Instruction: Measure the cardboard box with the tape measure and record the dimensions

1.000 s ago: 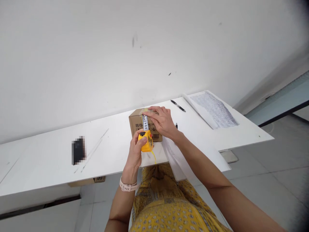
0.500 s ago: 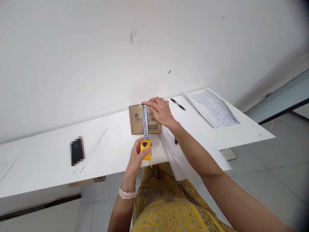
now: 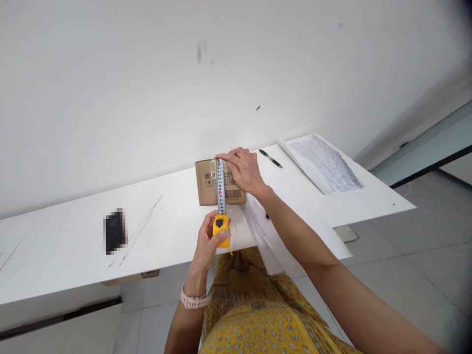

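Observation:
A small cardboard box (image 3: 208, 183) lies flat on the white table (image 3: 165, 231) near the wall. My left hand (image 3: 207, 241) is closed round a yellow tape measure (image 3: 221, 230) just in front of the box. Its blade (image 3: 221, 186) runs across the box's top to the far edge. My right hand (image 3: 244, 169) rests on the box and pinches the blade's end at that far edge.
A black pen (image 3: 271, 159) and a printed sheet (image 3: 326, 164) lie to the right. More white paper (image 3: 265, 231) lies under my right forearm at the table's front edge. A blurred dark object (image 3: 113, 231) sits at the left.
The box has gone from standing up to lying flat. My left hand drew the tape case back toward me, and the blade now spans the box.

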Action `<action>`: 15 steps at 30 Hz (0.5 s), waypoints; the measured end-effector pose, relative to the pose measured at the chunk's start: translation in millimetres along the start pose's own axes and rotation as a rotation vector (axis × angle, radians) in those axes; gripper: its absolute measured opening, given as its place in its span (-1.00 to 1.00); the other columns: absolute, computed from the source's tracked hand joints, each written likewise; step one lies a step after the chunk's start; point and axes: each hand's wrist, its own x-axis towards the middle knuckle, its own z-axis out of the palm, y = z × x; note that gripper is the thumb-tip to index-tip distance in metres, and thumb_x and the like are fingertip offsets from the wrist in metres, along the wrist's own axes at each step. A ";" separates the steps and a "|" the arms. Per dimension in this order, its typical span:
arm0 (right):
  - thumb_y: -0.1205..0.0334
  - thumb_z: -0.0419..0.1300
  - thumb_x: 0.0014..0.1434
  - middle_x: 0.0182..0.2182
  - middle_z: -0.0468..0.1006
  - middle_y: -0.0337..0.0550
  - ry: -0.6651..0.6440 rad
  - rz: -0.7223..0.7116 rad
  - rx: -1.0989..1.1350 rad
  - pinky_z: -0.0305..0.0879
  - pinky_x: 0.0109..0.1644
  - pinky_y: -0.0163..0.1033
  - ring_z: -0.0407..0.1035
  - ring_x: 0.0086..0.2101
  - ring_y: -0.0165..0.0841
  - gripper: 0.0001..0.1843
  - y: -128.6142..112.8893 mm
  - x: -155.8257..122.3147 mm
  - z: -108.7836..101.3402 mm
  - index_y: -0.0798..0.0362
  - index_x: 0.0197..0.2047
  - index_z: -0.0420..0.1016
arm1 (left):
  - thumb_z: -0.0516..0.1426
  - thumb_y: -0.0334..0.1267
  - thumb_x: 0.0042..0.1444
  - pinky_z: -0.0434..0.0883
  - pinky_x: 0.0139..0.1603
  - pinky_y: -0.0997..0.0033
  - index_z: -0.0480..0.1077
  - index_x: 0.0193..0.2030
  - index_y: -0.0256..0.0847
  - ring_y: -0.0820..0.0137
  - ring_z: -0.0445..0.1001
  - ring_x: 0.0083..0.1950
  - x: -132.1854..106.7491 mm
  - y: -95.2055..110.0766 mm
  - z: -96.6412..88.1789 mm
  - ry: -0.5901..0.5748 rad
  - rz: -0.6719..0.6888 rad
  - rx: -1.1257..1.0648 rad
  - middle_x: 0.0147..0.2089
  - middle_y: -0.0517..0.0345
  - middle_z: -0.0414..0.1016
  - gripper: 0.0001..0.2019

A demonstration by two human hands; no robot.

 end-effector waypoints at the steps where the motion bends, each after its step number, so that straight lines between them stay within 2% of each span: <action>1: 0.22 -0.15 0.42 -0.07 0.49 -0.08 0.023 -0.009 -0.011 0.10 0.04 0.01 0.31 -0.07 -0.17 -0.54 -3.2 -5.0 0.2 -0.16 0.15 0.50 | 0.35 0.00 -0.01 0.48 -0.11 0.28 0.31 0.15 -0.13 0.28 0.52 -0.14 -7.2 1.3 -1.2 -0.007 0.018 -0.014 0.01 -0.03 0.54 -0.38; 4: 0.22 -0.13 0.40 -0.04 0.51 -0.01 0.081 -0.067 -0.041 0.07 0.07 0.02 0.33 -0.03 -0.17 -0.56 -14.5 -30.9 7.0 -0.05 0.12 0.51 | 0.36 0.10 -0.08 0.51 -0.10 0.19 0.30 0.17 -0.06 0.21 0.56 -0.15 -31.3 4.0 -7.4 0.001 0.103 -0.058 0.05 -0.04 0.52 -0.31; 6: 0.19 -0.10 0.39 0.01 0.52 -0.02 0.074 -0.134 -0.052 0.04 0.10 0.04 0.33 0.00 -0.16 -0.59 -22.3 -52.2 16.8 -0.07 0.09 0.53 | 0.37 0.14 -0.11 0.52 -0.13 0.16 0.30 0.17 -0.03 0.18 0.57 -0.17 -43.9 4.0 -12.4 0.029 0.155 -0.056 0.06 -0.05 0.52 -0.27; 10: 0.19 -0.03 0.37 0.05 0.55 -0.10 -0.113 -0.275 0.013 0.05 0.16 0.02 0.33 0.09 -0.20 -0.63 -35.3 -79.6 30.4 -0.15 0.08 0.53 | 0.36 0.16 -0.11 0.52 -0.20 0.18 0.29 0.18 0.00 0.16 0.56 -0.18 -55.5 0.7 -16.1 0.064 0.140 0.030 0.07 -0.05 0.52 -0.28; 12: 0.16 -0.08 0.41 0.05 0.56 -0.09 -0.139 -0.198 0.145 0.11 0.18 0.00 0.33 0.11 -0.22 -0.61 -38.7 -81.4 22.5 -0.12 0.11 0.51 | 0.34 0.14 -0.07 0.51 -0.19 0.22 0.30 0.19 -0.01 0.14 0.54 -0.12 -57.6 -1.8 -13.9 0.077 0.103 0.091 0.08 -0.06 0.52 -0.30; 15: 0.01 -0.25 0.46 -0.06 0.58 -0.06 -0.024 0.113 0.468 0.31 0.05 -0.04 0.42 -0.05 -0.26 -0.47 -37.4 -78.1 -12.6 -0.06 0.17 0.45 | 0.34 0.05 -0.04 0.47 -0.11 0.25 0.32 0.21 -0.04 0.13 0.50 -0.03 -59.4 -5.3 -7.8 0.032 0.057 0.237 0.09 -0.06 0.51 -0.33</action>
